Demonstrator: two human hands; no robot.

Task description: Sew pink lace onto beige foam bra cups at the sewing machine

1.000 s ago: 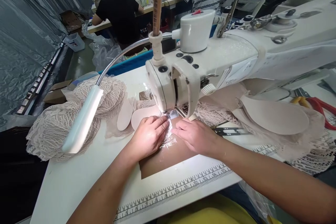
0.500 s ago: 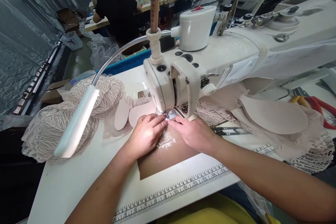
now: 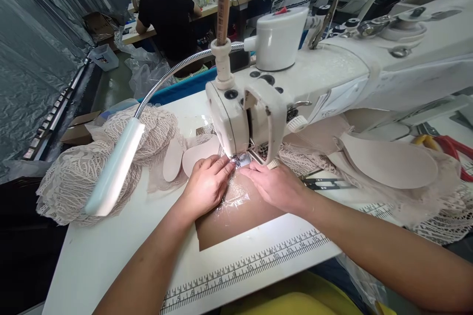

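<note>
My left hand (image 3: pixel 207 183) rests at the left of the needle area of a white sewing machine (image 3: pixel 236 118), fingers together and pressed down. My right hand (image 3: pixel 278 186) lies just right of the presser foot (image 3: pixel 241 159), its fingertips closed and pointing at it. Whatever the fingertips pinch is too small to make out. Under both hands is a brown sheet (image 3: pixel 225 226) with shiny clear tape. Beige oval cup pieces (image 3: pixel 201 152) with lace lie left of the needle. Black thread snips (image 3: pixel 327 184) lie beside my right wrist.
A lamp (image 3: pixel 114 170) on a bendy metal arm hangs over lace piles (image 3: pixel 79 182) at the left. Lace and a large cup piece (image 3: pixel 395 162) lie right, near red-handled scissors (image 3: pixel 453 150). A ruler strip (image 3: pixel 251 268) marks the front edge. Two people sit beyond.
The whole view has shifted slightly, with the scene a little further right. My right fingertips have spread slightly away from the presser foot; my left hand stays beside it.
</note>
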